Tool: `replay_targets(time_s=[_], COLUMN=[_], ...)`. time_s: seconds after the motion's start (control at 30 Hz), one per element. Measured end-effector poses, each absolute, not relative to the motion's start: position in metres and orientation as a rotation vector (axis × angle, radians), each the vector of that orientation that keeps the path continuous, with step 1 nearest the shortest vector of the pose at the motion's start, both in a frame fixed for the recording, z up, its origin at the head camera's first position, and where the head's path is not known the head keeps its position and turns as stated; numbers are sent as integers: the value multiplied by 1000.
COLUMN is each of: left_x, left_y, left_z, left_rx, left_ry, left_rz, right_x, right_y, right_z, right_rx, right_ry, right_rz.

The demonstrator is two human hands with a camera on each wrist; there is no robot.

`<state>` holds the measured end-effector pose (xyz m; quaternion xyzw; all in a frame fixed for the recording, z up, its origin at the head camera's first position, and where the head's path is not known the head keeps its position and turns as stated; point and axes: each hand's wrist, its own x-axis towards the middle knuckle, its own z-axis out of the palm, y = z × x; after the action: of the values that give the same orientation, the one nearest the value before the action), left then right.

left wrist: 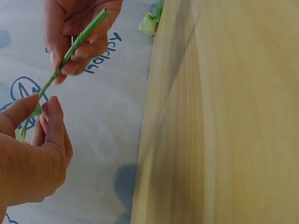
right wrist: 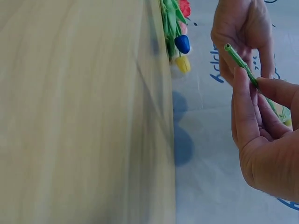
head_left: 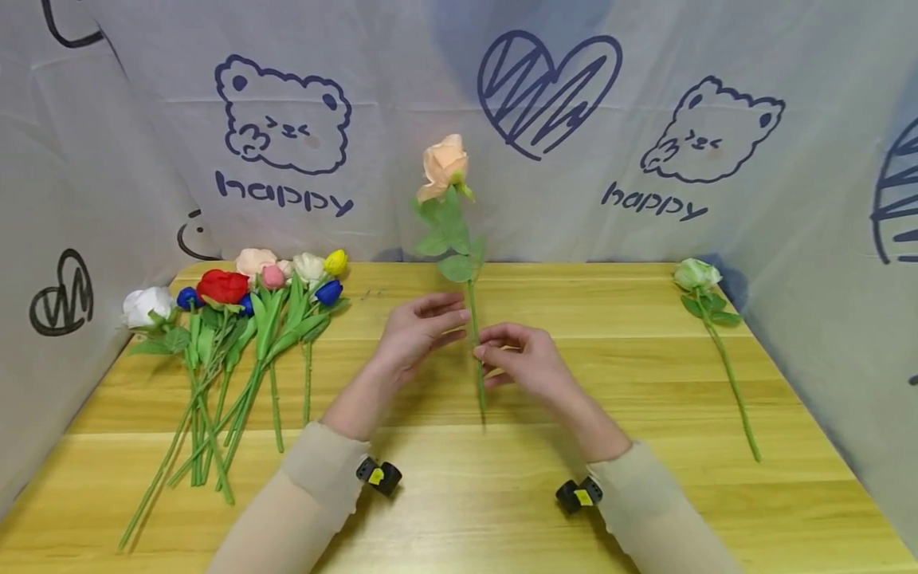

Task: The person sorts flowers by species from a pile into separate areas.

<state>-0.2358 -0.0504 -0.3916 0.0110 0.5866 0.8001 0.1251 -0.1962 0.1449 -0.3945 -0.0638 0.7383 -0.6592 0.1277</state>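
Observation:
A peach rose point(head_left: 446, 163) with green leaves stands nearly upright above the middle of the table, bloom on top. My right hand point(head_left: 527, 363) pinches the lower part of its stem point(right wrist: 240, 60) between thumb and fingers, and the cut end sticks out past them. Just higher up, my left hand point(head_left: 423, 331) is at the stem with thumb and fingers apart on either side of it. In the left wrist view, the left hand's thumb and fingertips point(left wrist: 55, 105) leave a gap around the stem.
Several flowers lie at the left of the wooden table point(head_left: 459, 494), among them a red rose point(head_left: 224, 287), a white rose point(head_left: 148, 307), a blue tulip point(head_left: 329, 292) and a yellow tulip point(head_left: 335, 262). At the right lies a pale green rose point(head_left: 697, 275). Printed cloth point(head_left: 402, 104) hangs behind.

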Motion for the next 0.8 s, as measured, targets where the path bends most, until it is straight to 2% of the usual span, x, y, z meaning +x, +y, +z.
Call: replay_targets(time_s=[0.3,0.8], left_x=[-230,-218], left_y=[-78,-183], left_z=[-385,-367], left_rx=[90,124], left_ry=[1890,2420], left_rz=[2258,1886], right_x=[-194,-182], right_y=[183,286], right_z=[-386,-392], right_rx=[-177,34], right_ry=[2248,2378], right_rz=[-1916,-1858])
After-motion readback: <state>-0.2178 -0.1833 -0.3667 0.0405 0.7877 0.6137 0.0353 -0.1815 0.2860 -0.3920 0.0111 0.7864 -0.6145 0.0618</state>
